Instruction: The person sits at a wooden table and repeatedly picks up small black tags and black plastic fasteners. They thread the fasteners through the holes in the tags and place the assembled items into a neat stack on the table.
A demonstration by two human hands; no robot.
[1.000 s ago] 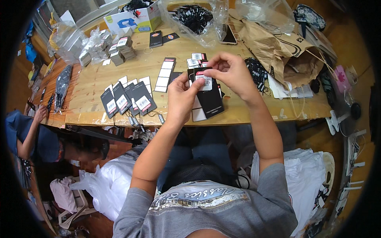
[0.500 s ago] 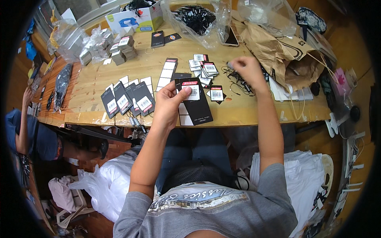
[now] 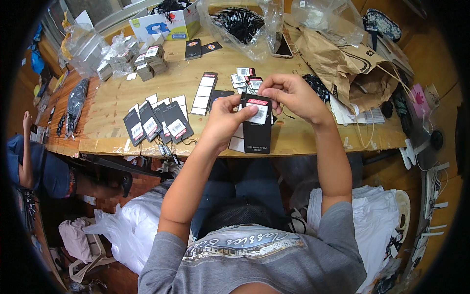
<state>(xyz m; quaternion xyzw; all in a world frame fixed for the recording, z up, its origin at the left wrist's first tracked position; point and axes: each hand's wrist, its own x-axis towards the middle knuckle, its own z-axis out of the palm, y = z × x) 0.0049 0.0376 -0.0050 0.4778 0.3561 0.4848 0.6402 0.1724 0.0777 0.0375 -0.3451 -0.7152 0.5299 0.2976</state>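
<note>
black tag point(image 3: 257, 133) — oblong, white label point(image 3: 263, 116), red strip point(image 3: 259, 102)

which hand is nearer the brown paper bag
Right. The right hand is left of the brown paper bag; the left hand is farther left, holding a black tag.

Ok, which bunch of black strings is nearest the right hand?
The bunch on the table beside the brown paper bag; another sits in the clear plastic bag, a third in the printed box.
</note>
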